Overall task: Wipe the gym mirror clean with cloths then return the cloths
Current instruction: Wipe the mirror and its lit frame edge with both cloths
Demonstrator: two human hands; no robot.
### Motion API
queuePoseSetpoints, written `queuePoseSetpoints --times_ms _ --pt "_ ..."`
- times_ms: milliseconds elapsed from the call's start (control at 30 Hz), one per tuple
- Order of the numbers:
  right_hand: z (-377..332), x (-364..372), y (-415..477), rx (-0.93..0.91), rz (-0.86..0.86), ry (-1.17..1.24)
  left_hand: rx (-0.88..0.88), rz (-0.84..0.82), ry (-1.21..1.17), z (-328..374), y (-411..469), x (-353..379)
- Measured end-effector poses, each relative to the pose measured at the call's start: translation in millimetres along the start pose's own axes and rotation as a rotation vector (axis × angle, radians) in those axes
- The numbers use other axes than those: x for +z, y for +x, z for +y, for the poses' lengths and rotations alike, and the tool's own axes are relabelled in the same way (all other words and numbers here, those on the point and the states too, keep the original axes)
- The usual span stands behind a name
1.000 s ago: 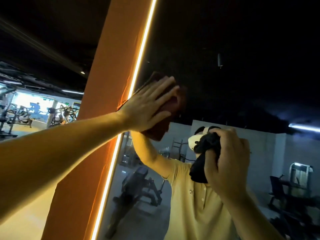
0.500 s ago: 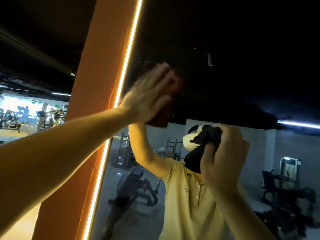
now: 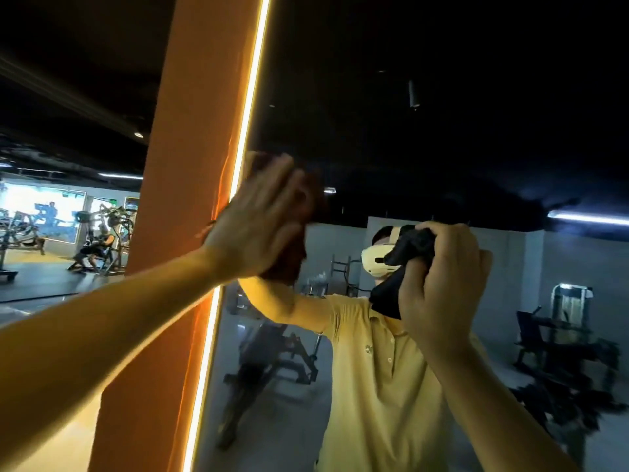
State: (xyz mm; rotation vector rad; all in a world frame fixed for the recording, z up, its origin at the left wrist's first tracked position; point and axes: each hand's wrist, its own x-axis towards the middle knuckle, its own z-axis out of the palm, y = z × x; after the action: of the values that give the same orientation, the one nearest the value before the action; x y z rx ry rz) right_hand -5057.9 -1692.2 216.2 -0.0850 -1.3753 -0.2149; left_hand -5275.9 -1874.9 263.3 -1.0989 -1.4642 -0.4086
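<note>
My left hand point(image 3: 255, 226) lies flat, fingers straight, pressing the red-brown cloth point(image 3: 311, 202) onto the mirror point(image 3: 442, 131). Since a moment ago it has swept down and back toward the mirror's left edge, so it now sits just beside the light strip point(image 3: 252, 97). I judge the wiping to be mid-stroke, working that edge. My right hand point(image 3: 439, 277) keeps its grip closed around the bunched black cloth point(image 3: 391, 294), held in front of the glass; I cannot tell whether it touches. Neither cloth has been returned yet.
</note>
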Motion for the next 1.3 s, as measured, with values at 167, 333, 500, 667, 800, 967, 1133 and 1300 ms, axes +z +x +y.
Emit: queuePoseSetpoints --times_ms 167,333,500,667,800,967,1133,1300 --pt "-1.9 -0.7 -2.3 0.000 -0.056 0.002 -0.372 0.150 -0.182 58.0 -22.1 22.9" --pt "-14.6 -10.9 -20.4 0.007 -0.133 0.113 0.084 -0.063 -0.085 95.0 -131.7 40.6" --pt "-19.0 -20.4 -35.1 -0.045 -0.185 0.231 0.132 -0.044 -0.031 37.0 -65.8 11.5" --pt "-18.8 -12.8 -54.7 -0.052 -0.198 0.229 -0.337 0.199 -0.194 42.5 26.9 7.6" --pt "-26.2 -3.1 -76.7 -0.109 -0.242 0.184 -0.169 0.133 -0.213 84.6 -66.6 42.8" --pt "-20.7 -9.5 -91.4 -0.125 -0.376 0.184 0.019 -0.087 -0.085 84.2 -210.0 56.4" --pt "-13.9 -16.7 -98.9 -0.239 -0.416 0.200 0.031 -0.057 -0.082 46.0 -124.7 30.2" --pt "-12.4 -19.4 -96.8 -0.247 -0.328 0.214 -0.293 0.142 -0.187 38.5 -13.1 10.7"
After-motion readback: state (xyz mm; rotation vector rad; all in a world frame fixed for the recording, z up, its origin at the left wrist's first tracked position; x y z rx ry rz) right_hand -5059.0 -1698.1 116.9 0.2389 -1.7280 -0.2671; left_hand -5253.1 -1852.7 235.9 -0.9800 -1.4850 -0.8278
